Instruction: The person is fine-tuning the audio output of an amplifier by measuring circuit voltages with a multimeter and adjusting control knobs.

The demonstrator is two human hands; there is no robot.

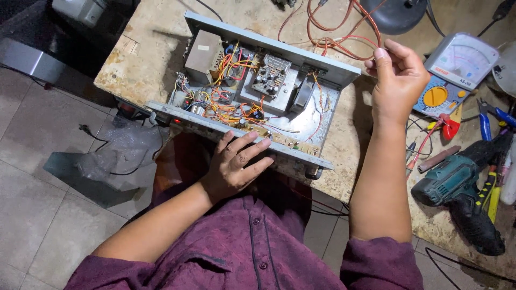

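Note:
An open metal chassis (322, 115) full of circuit boards, a boxy transformer (203, 53) and coloured wiring lies on a worn workbench (141, 51). My left hand (236, 161) rests flat on the chassis's near front panel, fingers spread, holding nothing. My right hand (396, 80) is raised beyond the chassis's right end, thumb and fingers pinched on a thin red wire (344, 40) that loops back across the bench.
An analogue multimeter (457, 72) with red probe lies right of my right hand. A teal cordless drill (457, 185), pliers (492, 121) and screwdrivers crowd the bench's right side. A dark round object (392, 13) sits at the back. Crumpled plastic wrap (126, 153) lies on the tiled floor.

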